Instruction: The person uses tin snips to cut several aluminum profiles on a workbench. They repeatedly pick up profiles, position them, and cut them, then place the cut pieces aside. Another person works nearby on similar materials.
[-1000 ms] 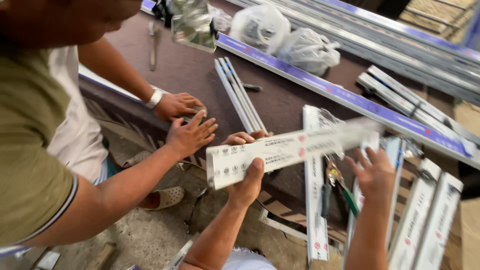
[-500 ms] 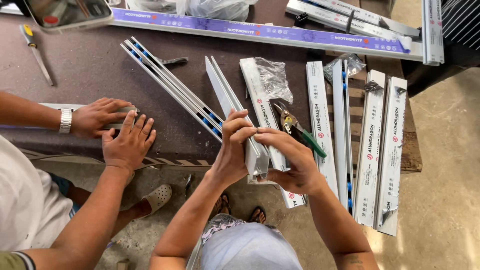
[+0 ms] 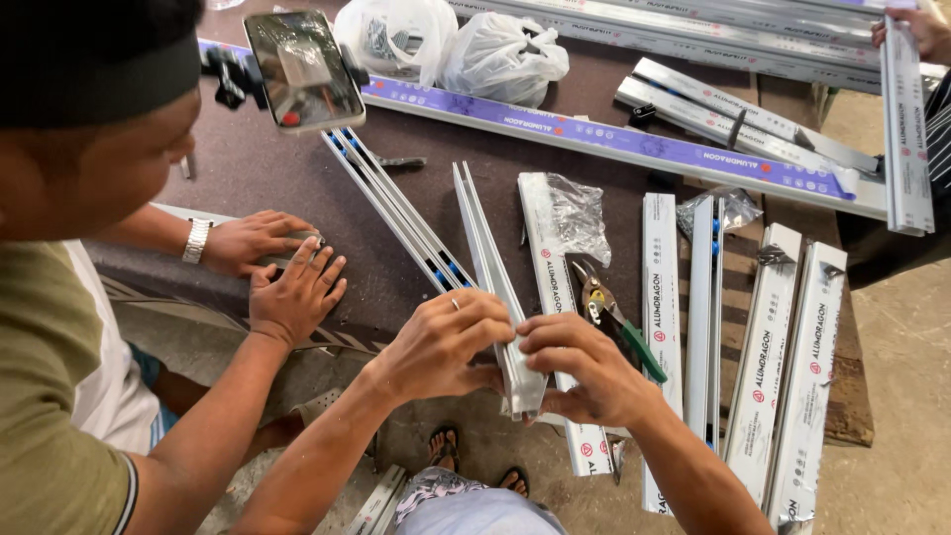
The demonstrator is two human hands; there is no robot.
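Gripping aluminium profile [image 3: 515, 372] — both hands, over dark workbench [image 3: 277, 178] — concrete floor [image 3: 901, 396].

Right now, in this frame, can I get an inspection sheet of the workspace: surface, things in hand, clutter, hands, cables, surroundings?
Surface: dark brown worktable, worn.
Job's things: grey aluminium profile piece, near end gripped by both hands.
Clutter: wrapped profiles lying side by side; green-handled pliers; two plastic bags; long purple-striped profile; mounted phone.
Hands: left hand and right hand both closed on the piece's end.
Cables: nothing seen.
Surroundings: co-worker's hands resting at the table edge; another person's hand far right; concrete floor.
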